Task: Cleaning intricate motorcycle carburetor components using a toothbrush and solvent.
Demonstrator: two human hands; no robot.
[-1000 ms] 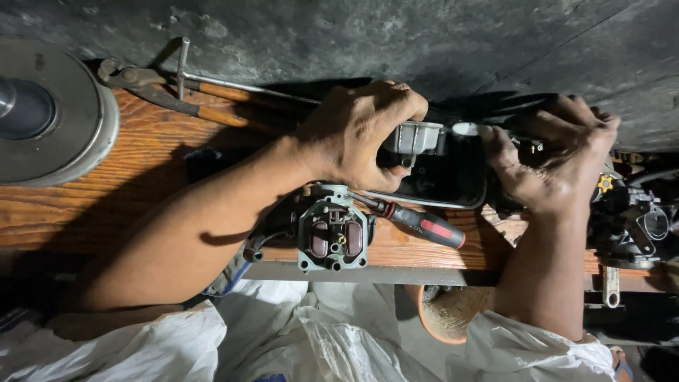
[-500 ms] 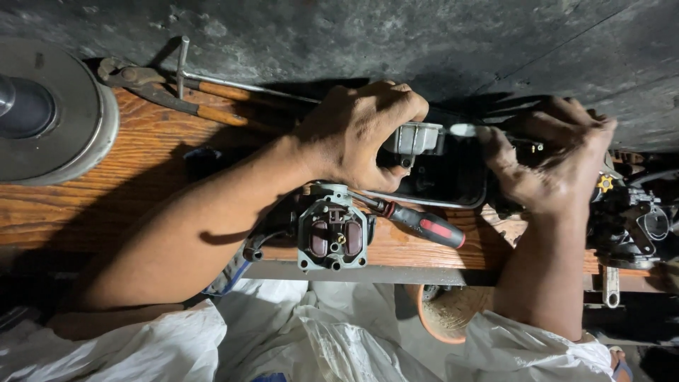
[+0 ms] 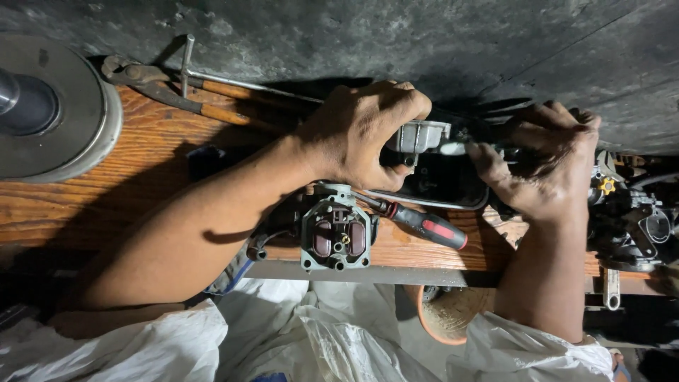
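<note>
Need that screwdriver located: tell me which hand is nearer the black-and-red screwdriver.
Left. The left hand sits just above the screwdriver, close to its shaft end; the right hand is up and to its right, farther from the handle.

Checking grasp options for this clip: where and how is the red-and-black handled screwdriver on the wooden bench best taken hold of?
Probably by the red-and-black handled screwdriver's thick handle, coming from above at the bench's near edge. The handle lies flat and exposed, angled toward the lower right, while its shaft runs under the left hand beside the grey metal carburettor body.

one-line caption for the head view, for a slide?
Left hand steadies a small grey metal part while the right hand works at it with a thin tool, above a wooden bench.
</note>
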